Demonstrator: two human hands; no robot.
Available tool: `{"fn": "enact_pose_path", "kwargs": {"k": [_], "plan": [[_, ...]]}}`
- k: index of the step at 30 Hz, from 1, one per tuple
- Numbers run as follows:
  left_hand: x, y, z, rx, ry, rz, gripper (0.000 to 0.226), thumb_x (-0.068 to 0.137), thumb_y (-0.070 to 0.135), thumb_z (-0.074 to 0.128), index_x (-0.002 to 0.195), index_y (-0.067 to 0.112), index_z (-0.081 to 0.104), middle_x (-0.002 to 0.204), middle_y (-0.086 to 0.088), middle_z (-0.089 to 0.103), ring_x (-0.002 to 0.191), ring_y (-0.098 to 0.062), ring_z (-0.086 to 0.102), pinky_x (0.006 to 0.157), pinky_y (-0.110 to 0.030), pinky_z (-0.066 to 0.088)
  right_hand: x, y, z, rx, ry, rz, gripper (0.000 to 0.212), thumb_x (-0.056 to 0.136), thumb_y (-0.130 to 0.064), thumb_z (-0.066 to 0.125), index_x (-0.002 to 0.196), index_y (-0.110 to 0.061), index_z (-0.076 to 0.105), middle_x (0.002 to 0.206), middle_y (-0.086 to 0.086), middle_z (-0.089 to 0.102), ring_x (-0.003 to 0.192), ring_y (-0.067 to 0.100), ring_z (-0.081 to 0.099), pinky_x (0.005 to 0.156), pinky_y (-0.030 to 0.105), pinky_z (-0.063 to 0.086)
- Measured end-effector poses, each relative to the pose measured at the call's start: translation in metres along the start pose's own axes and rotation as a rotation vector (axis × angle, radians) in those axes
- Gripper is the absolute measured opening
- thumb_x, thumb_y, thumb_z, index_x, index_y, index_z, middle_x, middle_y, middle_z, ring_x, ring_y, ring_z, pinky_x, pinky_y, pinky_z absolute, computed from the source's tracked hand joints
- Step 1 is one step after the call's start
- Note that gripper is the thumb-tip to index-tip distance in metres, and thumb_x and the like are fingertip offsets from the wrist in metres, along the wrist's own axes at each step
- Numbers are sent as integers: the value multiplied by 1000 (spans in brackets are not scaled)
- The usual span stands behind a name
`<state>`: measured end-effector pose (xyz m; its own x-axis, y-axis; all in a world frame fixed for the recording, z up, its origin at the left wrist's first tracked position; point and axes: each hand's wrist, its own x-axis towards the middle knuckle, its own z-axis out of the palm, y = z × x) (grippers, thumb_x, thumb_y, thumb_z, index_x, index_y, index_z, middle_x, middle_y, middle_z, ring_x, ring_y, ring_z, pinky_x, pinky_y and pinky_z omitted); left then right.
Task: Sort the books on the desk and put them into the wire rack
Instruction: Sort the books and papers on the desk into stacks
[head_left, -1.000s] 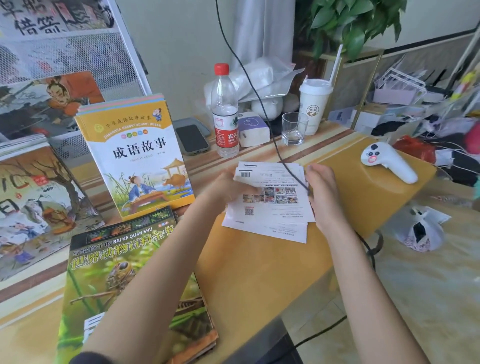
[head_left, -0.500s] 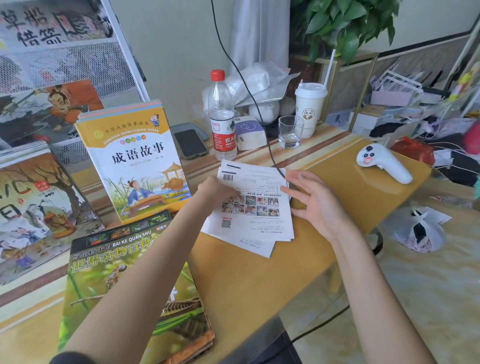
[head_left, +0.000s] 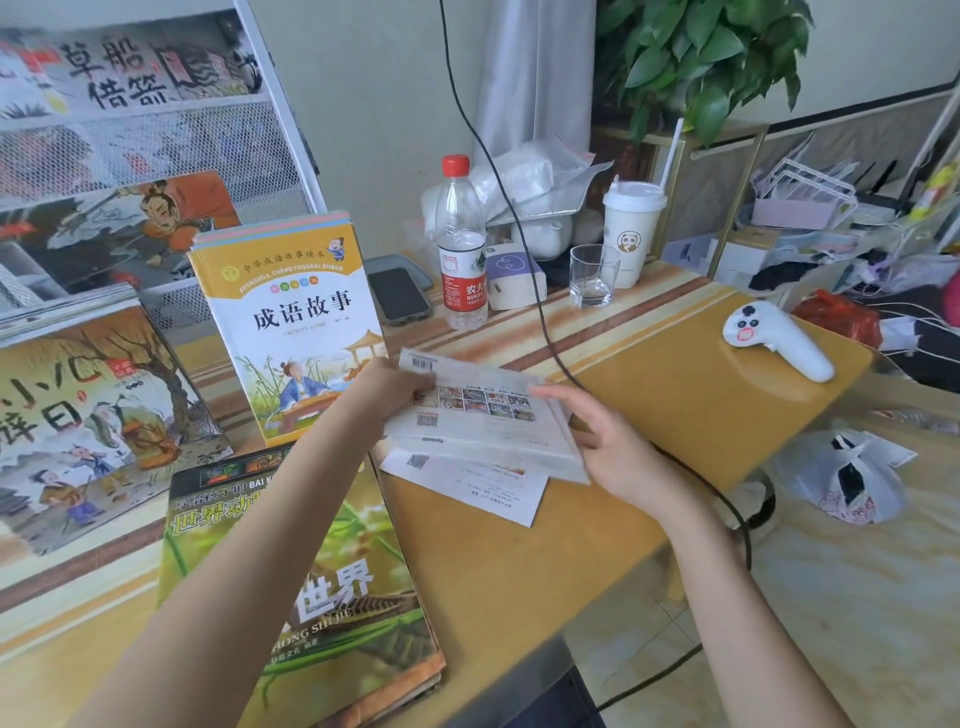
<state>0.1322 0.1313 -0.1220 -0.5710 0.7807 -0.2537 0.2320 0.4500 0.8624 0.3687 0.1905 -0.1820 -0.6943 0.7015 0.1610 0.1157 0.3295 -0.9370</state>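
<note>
1. Head view: the left hand (head_left: 395, 387) grips the left edge of a white book stack (head_left: 483, 421), which is lifted off the desk (head_left: 519, 561) near its middle and tilted, back cover up.
2. The right hand (head_left: 608, 441) is at the stack's right edge, fingers spread and nearly straight, touching it without curling round it.
3. One white book (head_left: 467, 480) lies flat on the desk just under the stack, its near corner sticking out.
4. A yellow book (head_left: 296, 322) stands upright toward the desk's back left, leaning on the wire rack (head_left: 218, 150).
5. The rack rises along the desk's left back edge with picture books already in it; a tree-cover book (head_left: 88, 415) leans at its foot.
6. A green book (head_left: 311, 597) lies flat by the front left edge, partly under the left forearm.
7. Along the back edge stand a bottle (head_left: 461, 244), a phone (head_left: 399, 296), a glass (head_left: 592, 275) and a cup (head_left: 631, 228) with a straw.
8. A white controller (head_left: 779, 340) rests at the desk's right corner.
9. A black cable (head_left: 519, 218) runs down across the desk past the stack.
</note>
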Motion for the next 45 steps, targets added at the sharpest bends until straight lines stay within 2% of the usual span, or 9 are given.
{"fn": "enact_pose_path", "kwargs": {"k": [5,8,12,18,22,30,35,41,45], "plan": [[-14,-4,-13,-24,-172,-139,16,95,22,56,89,7,57,47,5,64,40,-4,59,40,-15,46,10,-12,8,-145,77,-156,43,78,1,71,104,-33,68,130,-3,57,133,6,39,110,24,32],[-24,-13,-18,-370,-248,-141,32,101,22,41,97,-2,62,79,-17,73,57,-20,70,48,-25,57,16,-32,12,-48,280,-174,20,79,-10,71,94,-23,72,98,-10,70,97,1,63,84,22,48],[-28,-28,-30,-138,205,295,30,99,36,42,94,19,68,92,-2,70,66,-12,69,58,-31,57,28,-46,14,246,479,-157,31,85,-16,67,112,-27,56,111,-17,64,104,-5,59,86,13,46],[-40,-37,-27,-315,44,328,30,103,27,29,110,17,56,108,-6,62,97,-8,58,88,-13,45,37,-53,22,492,330,-75,27,88,-4,60,112,-16,58,106,-6,68,98,4,65,76,14,50],[-49,-34,-18,-448,-64,324,39,103,36,29,79,14,52,61,-1,60,54,-15,56,43,-21,46,34,-49,22,542,331,-17,31,85,-10,62,116,-10,59,111,0,69,102,9,65,81,19,52],[-46,-45,-16,-500,-182,350,56,88,54,53,77,0,55,65,-17,59,56,-25,54,53,-25,42,24,-41,18,622,338,15,30,84,-8,60,114,-10,60,105,1,70,94,10,68,70,20,53],[-44,-43,-13,-565,-191,366,62,67,61,73,92,7,54,72,-15,54,60,-25,52,56,-30,41,23,-34,20,681,437,36,34,78,-15,65,111,-20,61,112,-2,69,108,12,63,92,32,50],[-47,-44,-8,-559,-276,344,58,78,57,47,92,4,68,88,-16,71,77,-24,67,68,-31,54,25,-34,22,809,435,30,37,77,-16,63,113,-21,58,108,-4,71,104,11,65,90,39,51],[-52,-40,-8,-432,-251,431,67,74,75,43,81,11,58,73,-14,53,62,-22,49,60,-28,48,23,-36,25,755,367,-39,76,69,-29,79,136,-19,43,134,3,56,126,20,50,109,53,33]]}}
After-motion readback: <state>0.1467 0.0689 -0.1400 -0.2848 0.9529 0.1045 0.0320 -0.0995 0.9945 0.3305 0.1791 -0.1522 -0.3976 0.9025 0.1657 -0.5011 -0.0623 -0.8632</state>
